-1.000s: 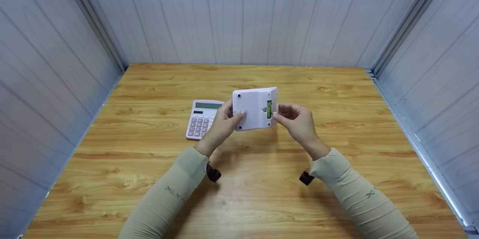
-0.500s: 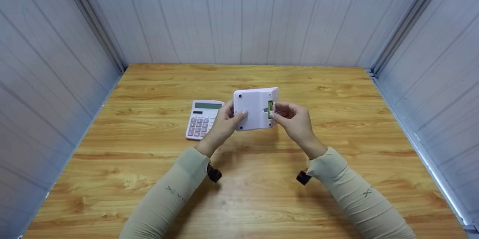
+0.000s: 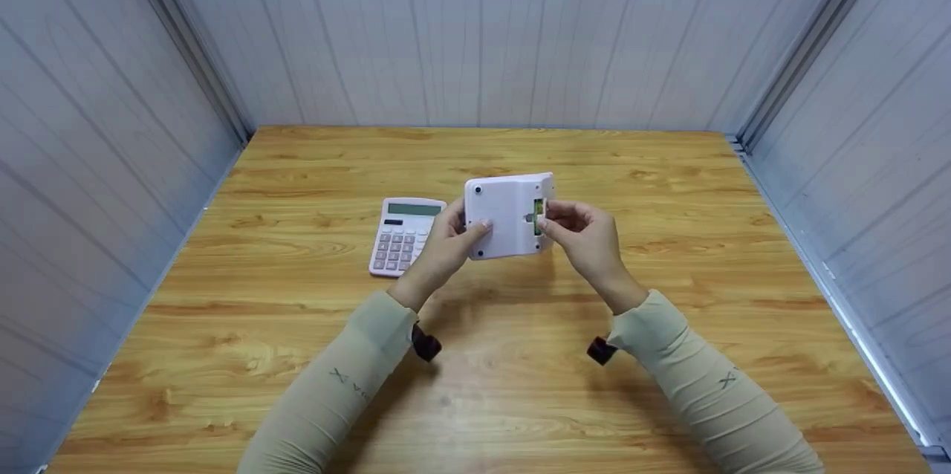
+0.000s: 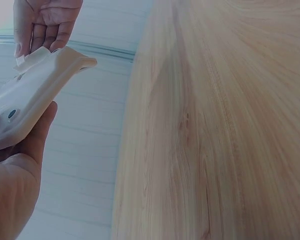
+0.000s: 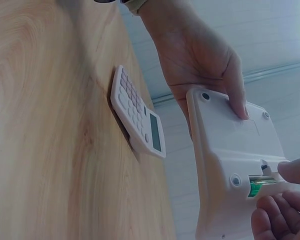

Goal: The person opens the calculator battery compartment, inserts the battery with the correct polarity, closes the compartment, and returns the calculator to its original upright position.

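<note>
My left hand (image 3: 444,238) grips a pale pink calculator (image 3: 501,218) by one side, thumb across its back and fingers beneath. The back faces up, held above the table. Its battery compartment lies exposed, with a green battery (image 5: 255,188) inside. Between thumb and fingers, my right hand (image 3: 592,240) pinches a small white battery cover (image 5: 273,188) over the compartment, tilted and covering part of the battery. In the left wrist view the cover (image 4: 32,60) stands up at an angle from the calculator's edge. The keys and screen of this calculator are hidden.
A second pink calculator (image 3: 397,247) lies face up on the wooden table (image 3: 297,184), left of the held one and partly behind the left hand. White panelled walls (image 3: 475,36) stand at the back and both sides.
My right hand has moved slightly left, bringing the battery cover from beside the calculator's edge to over the compartment. My left hand and the held calculator have shifted only a little.
</note>
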Available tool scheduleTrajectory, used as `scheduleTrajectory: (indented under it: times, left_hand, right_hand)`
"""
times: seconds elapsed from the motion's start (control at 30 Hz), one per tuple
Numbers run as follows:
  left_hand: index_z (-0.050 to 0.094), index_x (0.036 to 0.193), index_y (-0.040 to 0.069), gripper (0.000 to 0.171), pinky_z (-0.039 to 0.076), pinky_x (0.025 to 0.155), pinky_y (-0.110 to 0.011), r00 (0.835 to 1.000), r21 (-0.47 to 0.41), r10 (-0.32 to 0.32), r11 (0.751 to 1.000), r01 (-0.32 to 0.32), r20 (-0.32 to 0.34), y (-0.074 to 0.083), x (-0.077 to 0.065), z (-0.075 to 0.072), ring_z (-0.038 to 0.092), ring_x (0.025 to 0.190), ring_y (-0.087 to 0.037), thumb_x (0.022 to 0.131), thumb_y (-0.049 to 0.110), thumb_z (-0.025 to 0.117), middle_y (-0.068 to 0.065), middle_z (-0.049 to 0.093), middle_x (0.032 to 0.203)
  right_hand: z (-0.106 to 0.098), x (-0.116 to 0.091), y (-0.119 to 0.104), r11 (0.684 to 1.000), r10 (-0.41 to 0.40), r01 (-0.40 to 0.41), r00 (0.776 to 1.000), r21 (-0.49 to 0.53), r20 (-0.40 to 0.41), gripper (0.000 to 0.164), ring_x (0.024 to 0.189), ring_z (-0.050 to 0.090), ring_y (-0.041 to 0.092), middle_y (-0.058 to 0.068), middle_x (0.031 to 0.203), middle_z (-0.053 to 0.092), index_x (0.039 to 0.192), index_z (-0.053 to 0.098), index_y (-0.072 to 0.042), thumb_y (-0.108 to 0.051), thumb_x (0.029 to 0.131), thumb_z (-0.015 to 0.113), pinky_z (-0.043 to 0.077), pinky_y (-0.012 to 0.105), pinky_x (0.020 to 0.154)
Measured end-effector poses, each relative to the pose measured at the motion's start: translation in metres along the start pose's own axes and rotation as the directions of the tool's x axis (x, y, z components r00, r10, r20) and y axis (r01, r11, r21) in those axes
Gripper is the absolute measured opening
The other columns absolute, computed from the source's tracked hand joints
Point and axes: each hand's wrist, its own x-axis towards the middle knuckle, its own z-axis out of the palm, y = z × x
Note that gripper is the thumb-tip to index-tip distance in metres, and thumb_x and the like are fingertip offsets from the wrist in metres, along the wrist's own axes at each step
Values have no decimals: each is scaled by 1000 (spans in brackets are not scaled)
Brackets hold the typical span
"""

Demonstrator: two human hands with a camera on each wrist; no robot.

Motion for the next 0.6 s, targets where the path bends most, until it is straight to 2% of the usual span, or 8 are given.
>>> scheduleTrajectory:
  times: [0.23, 0.6]
  left_hand:
    - [50, 157, 3, 49, 63, 102, -52, 1000, -14, -13, 1000, 13, 11, 0, 1, 1, 70, 127, -33, 109, 5, 59, -24, 66, 140]
    - [50, 156, -1, 49, 63, 102, -48, 1000, -19, 4, 1000, -4, 20, 1, 0, 3, 70, 123, -28, 108, 4, 60, -25, 67, 138]
  right_hand:
    - [1, 0, 0, 1000, 4, -4, 1000, -18, -4, 28, 91, 68, 16, 18, 111, 76, 120, 77, 4, -2, 93, 83, 58, 18, 78]
    - [4, 2, 1, 997, -48, 46, 998, -55, -35, 24, 86, 67, 17, 21, 104, 76, 111, 77, 5, 1, 89, 86, 57, 19, 75]
